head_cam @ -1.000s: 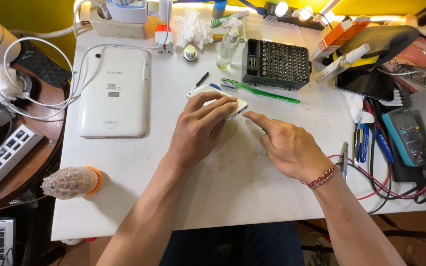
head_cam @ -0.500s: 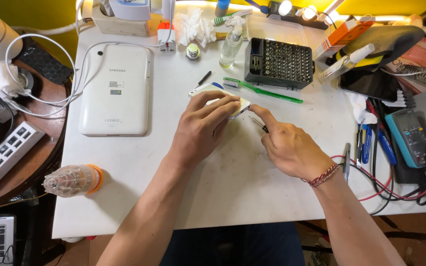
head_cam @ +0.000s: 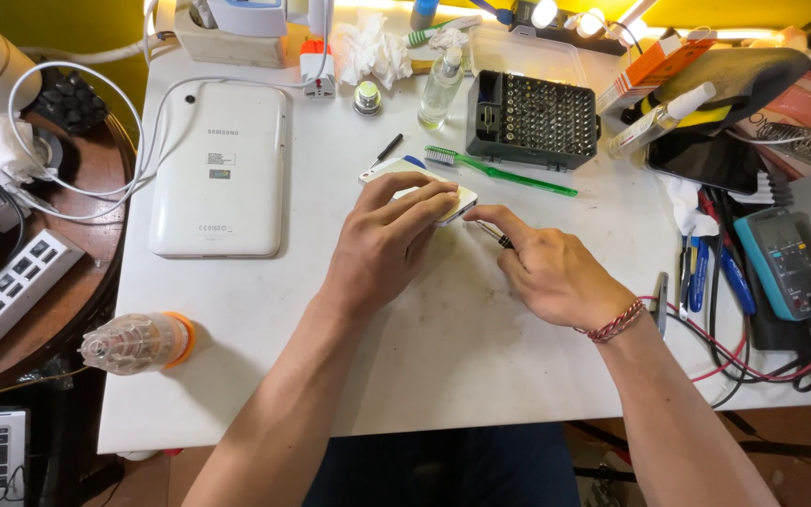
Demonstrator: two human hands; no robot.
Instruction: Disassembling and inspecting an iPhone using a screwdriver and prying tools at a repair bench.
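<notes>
Right now the left hand [head_cam: 382, 244] lies flat over a small white phone [head_cam: 396, 172], fingers pressing it down onto the white table [head_cam: 443, 357] near the middle of the bench. Only the phone's far corner and its right edge peek out from under those fingers. The right hand [head_cam: 551, 272] is pinched shut around a thin dark-tipped tool [head_cam: 492, 233], a small screwdriver by the look of it, with its tip touching the phone's right end.

As for progress — I'd judge this as early going. The phone's casing looks closed and whole, no loose screws or lifted panels show near it, though the hand hides most of the body, so I cannot tell for sure. Anything inside the phone looks untouched.

Around the work: 1 green toothbrush [head_cam: 504, 172] lies just beyond the phone, and behind that sits a black bit case [head_cam: 532, 120] full of driver bits. A white tablet [head_cam: 221, 169] rests face down to the left, well apart, with a cable looping round it. A clear bottle with an orange cap [head_cam: 138, 343] lies on its side near the table's front left edge. Over on the right — a teal multimeter [head_cam: 781, 263] among red and black leads.
</notes>
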